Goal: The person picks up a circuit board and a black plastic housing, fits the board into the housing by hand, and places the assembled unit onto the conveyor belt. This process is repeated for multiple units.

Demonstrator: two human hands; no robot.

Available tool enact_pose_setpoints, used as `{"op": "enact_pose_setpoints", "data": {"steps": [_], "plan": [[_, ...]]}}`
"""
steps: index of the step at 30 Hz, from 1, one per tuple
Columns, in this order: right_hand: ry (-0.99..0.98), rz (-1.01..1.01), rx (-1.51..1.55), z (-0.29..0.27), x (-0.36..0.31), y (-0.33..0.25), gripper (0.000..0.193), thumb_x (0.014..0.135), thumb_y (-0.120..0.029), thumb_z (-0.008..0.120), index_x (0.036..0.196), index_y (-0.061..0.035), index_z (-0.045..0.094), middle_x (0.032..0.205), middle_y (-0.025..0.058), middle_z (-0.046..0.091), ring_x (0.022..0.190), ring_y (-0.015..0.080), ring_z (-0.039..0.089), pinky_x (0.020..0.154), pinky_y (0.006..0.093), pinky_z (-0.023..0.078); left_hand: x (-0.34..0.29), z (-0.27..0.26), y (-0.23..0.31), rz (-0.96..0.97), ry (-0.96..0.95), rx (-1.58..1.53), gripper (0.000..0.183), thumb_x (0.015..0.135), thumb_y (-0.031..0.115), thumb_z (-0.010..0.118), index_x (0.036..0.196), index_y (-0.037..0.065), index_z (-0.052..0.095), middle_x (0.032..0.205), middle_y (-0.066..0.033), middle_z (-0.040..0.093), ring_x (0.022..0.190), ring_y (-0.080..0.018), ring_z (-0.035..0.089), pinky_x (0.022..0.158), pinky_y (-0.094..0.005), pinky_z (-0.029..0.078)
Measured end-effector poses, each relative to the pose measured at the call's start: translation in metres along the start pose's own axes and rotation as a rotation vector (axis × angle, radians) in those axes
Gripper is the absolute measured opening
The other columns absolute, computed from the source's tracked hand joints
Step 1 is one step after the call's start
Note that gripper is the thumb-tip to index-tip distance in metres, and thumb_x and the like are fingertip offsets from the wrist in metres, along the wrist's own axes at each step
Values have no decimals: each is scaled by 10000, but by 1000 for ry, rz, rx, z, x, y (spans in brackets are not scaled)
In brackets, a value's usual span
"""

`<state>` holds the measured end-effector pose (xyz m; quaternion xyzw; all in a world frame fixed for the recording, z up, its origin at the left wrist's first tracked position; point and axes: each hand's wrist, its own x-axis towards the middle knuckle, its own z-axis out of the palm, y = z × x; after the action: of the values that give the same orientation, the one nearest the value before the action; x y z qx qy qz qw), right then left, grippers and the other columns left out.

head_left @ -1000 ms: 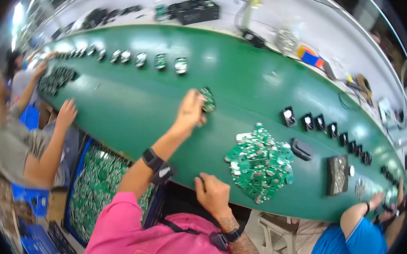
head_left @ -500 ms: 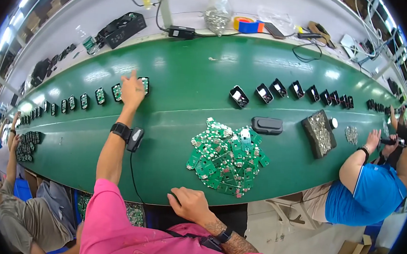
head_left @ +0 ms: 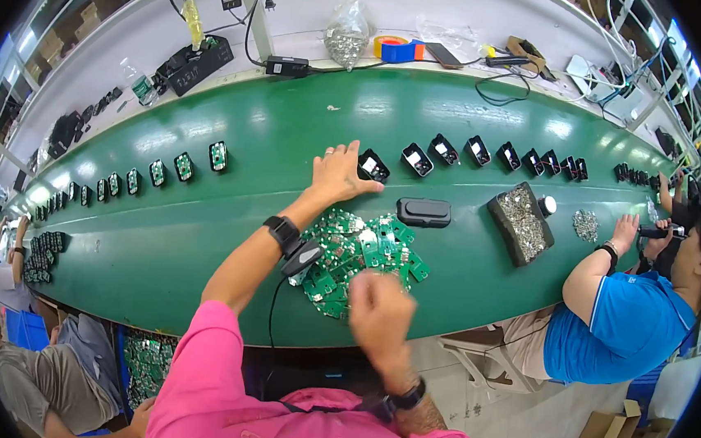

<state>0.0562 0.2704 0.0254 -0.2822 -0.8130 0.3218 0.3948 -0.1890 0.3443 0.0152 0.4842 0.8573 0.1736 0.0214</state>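
Note:
My left hand (head_left: 339, 174) reaches over the green bench with thumb and fingers spread. It is beside the nearest open black plastic case (head_left: 374, 166), which lies between the thumb and fingertips; whether they touch it I cannot tell. My right hand (head_left: 383, 310) hovers at the front edge of a heap of green circuit boards (head_left: 332, 279). Motion smears its fingers, so what it holds, if anything, is hidden. More open black cases (head_left: 478, 150) run in a row to the right. On the left stands a row of cases with green boards inside (head_left: 218, 157).
Beyond the heap lies a closed black case (head_left: 423, 212). A dark tray of small metal parts (head_left: 525, 223) sits farther right, near a co-worker in a blue shirt (head_left: 638, 328). Tape rolls (head_left: 401, 50) and a bag of metal parts (head_left: 348, 33) rest on the back ledge.
My left hand has moved right, from the filled cases on the left to the nearest open case. My right hand has risen from the bench's front edge to the board heap.

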Motion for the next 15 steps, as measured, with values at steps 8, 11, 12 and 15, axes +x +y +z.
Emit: {"op": "enact_pose_setpoints", "data": {"steps": [8, 11, 12, 15], "plan": [[-248, 178, -450, -6, 49, 50, 323, 839, -303, 729, 942, -14, 626, 986, 154, 571, 968, 358, 591, 775, 475, 507, 5, 30, -21, 13, 165, -229, 690, 648, 378, 849, 1187, 20, 608, 1163, -211, 634, 1094, -375, 604, 932, -442, 482], [-222, 144, -430, 0, 46, 58, 280, 875, -281, 689, 932, -17, 618, 950, 152, 573, 954, 352, 596, 767, 473, 508, 16, 33, -26, 16, 126, -310, 692, 633, 353, 858, 1171, 6, 595, 1172, -213, 623, 1103, -367, 601, 943, -429, 483], [-242, 128, -456, 1, 46, 60, 242, 895, -251, 660, 936, -16, 617, 939, 151, 570, 952, 352, 594, 767, 469, 509, 19, 35, -28, -5, 83, -346, 698, 626, 345, 860, 1165, -4, 586, 1197, -217, 610, 1113, -362, 596, 952, -428, 481], [-176, 57, -490, -1, 48, 69, 182, 940, -192, 598, 940, -11, 614, 893, 151, 585, 901, 353, 614, 740, 450, 519, 32, 45, -31, 77, 102, -367, 726, 640, 310, 839, 1263, 66, 557, 1143, -193, 631, 1087, -380, 603, 950, -453, 484]]}}
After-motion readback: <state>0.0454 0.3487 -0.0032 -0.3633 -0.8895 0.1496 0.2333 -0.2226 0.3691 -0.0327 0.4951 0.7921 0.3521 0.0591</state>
